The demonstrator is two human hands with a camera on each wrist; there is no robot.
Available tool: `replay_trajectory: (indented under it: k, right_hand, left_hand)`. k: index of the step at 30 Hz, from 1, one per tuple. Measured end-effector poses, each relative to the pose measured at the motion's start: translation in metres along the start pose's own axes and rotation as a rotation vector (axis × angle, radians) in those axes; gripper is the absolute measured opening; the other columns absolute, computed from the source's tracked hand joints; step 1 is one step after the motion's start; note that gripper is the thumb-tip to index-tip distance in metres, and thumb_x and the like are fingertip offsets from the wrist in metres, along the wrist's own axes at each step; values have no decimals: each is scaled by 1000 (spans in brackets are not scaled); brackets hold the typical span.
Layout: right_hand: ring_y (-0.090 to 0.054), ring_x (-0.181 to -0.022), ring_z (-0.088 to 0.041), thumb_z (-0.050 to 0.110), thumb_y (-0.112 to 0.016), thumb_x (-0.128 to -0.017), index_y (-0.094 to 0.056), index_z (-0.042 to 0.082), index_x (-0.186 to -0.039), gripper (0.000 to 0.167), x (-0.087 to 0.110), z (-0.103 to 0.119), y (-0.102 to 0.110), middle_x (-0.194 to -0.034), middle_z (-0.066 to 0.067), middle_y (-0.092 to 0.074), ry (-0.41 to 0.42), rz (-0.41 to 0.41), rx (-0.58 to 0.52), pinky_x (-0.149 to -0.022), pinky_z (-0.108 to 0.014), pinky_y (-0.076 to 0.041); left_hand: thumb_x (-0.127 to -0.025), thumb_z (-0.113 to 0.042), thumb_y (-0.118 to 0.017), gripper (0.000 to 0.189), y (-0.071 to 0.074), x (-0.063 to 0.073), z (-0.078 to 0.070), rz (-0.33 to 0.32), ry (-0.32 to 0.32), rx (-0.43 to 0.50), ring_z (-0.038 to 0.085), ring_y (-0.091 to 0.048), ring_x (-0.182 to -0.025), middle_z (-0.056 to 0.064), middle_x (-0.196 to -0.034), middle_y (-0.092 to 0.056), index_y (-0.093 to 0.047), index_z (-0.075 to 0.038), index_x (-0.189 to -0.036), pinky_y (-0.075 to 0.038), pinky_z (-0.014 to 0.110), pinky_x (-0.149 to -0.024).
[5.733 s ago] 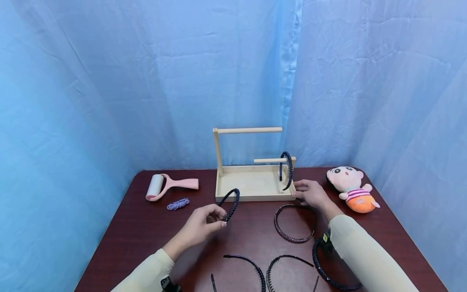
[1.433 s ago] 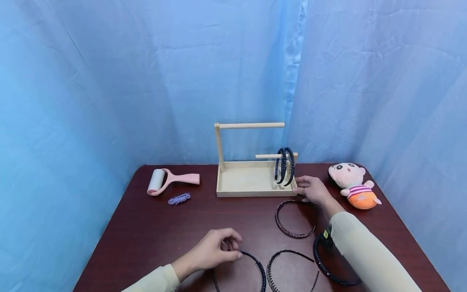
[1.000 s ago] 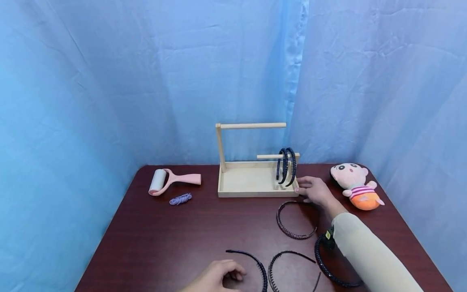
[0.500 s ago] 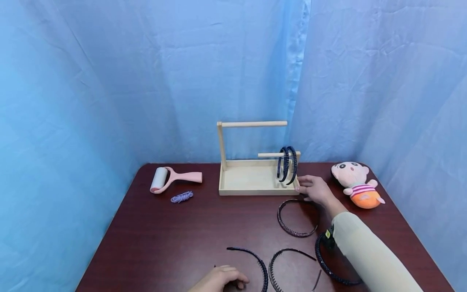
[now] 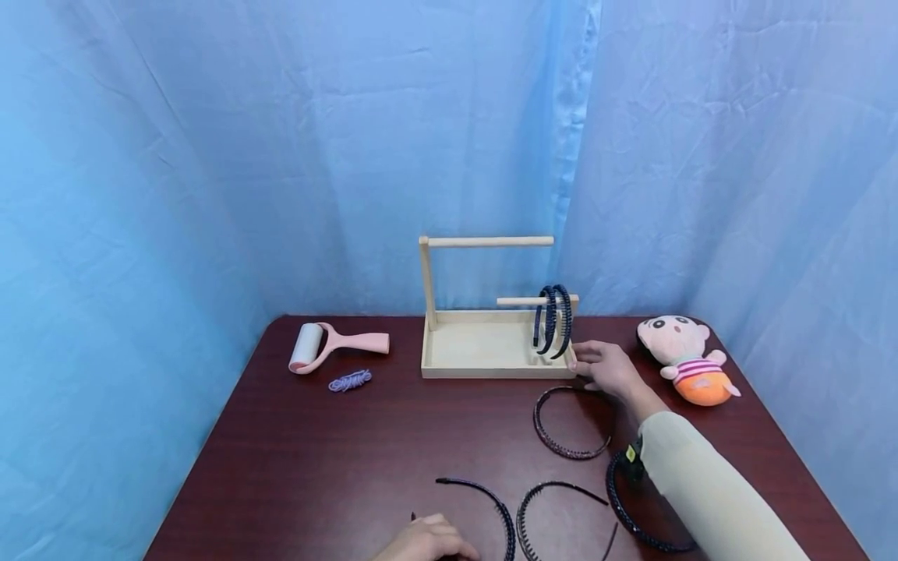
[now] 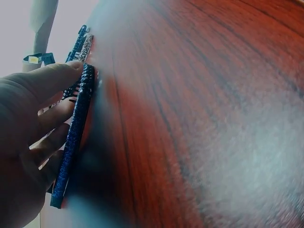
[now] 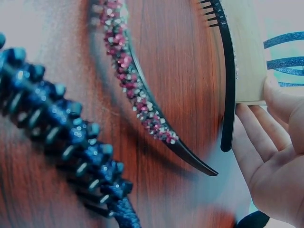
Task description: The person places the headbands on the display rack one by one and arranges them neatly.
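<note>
At the bottom of the head view my left hand point(image 5: 428, 541) reaches over one side of a dark toothed headband point(image 5: 507, 518) on the table. The left wrist view shows the thumb and curled fingers around its glittery blue band point(image 6: 73, 137). My right hand point(image 5: 605, 366) rests with fairly straight fingers and thumb against the right front corner of a wooden tray stand point(image 5: 491, 373). Two dark headbands point(image 5: 563, 335) hang from its lower rod point(image 5: 515, 301); the upper rod point(image 5: 491, 241) bears nothing.
More headbands lie near the right arm: a pink-beaded one point(image 7: 126, 71), a braided dark blue one point(image 7: 61, 114) and a thin toothed one point(image 5: 521, 518). A pink-handled roller point(image 5: 351, 341) and a purple cord bundle point(image 5: 350, 380) lie at left, a plush doll point(image 5: 687, 362) at right.
My left hand held a headband near the stand; a second headband now hangs on the lower rod. The left hand has since moved down to the front headband. The right hand stays at the corner.
</note>
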State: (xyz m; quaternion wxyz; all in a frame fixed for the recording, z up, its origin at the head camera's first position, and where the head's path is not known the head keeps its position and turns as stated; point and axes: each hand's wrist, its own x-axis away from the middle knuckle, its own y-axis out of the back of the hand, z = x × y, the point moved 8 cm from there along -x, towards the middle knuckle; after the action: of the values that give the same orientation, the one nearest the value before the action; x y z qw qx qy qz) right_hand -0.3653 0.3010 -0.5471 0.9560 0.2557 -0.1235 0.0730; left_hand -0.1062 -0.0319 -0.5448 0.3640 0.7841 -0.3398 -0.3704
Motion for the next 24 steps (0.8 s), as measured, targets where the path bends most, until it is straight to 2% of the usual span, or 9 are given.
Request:
replay_trajectory:
  k: [2,5,9,14,19,24]
  right_hand:
    - [-64,-122,-37,19,-67,-102,-48,4,-152,56,0,0,0,-148,-27,-53,-3,-1,-4,-83,-44,-62]
    - [-64,-121,-36,18,-67,-102,-48,4,-151,55,0,0,0,-148,-28,-53,-3,-1,-8,-83,-44,-62]
    - [-65,-121,-35,19,-67,-102,-48,4,-151,55,0,0,0,-147,-27,-54,-3,-6,-3,-82,-44,-62]
    - [-64,-121,-35,19,-67,-102,-48,4,-151,55,1,0,0,-147,-27,-54,0,-5,-4,-83,-44,-62]
    - [-64,-121,-36,18,-68,-101,-49,4,-151,56,0,0,0,-147,-27,-54,-1,-5,-15,-83,-45,-62]
    - [-64,-121,-35,18,-68,-101,-49,4,-151,56,-1,-1,0,-147,-27,-54,-1,-4,-19,-82,-45,-62]
  left_hand:
    - [-92,-31,-64,23,-1,1,0,-20,18,-41,-2,-57,-95,-17,-98,-73,-77,-26,-111,-38,7,-86]
    - [-91,-36,-65,22,-2,3,2,-24,80,-2,-4,-55,-97,-21,-97,-71,-77,-30,-108,-38,10,-85]
    - [-90,-39,-66,22,-2,4,2,-16,108,20,-7,-54,-98,-24,-98,-70,-78,-32,-107,-39,13,-86]
    - [-92,-39,-65,22,1,2,1,-9,63,-14,-5,-54,-97,-21,-98,-70,-78,-28,-106,-39,10,-87]
    - [-89,-34,-67,19,5,-1,1,-13,2,-85,-2,-56,-92,-18,-95,-71,-78,-27,-103,-35,5,-87]
    - [-89,-36,-69,16,4,-1,2,28,0,-105,-4,-51,-87,-19,-89,-65,-79,-27,-98,-31,2,-82]
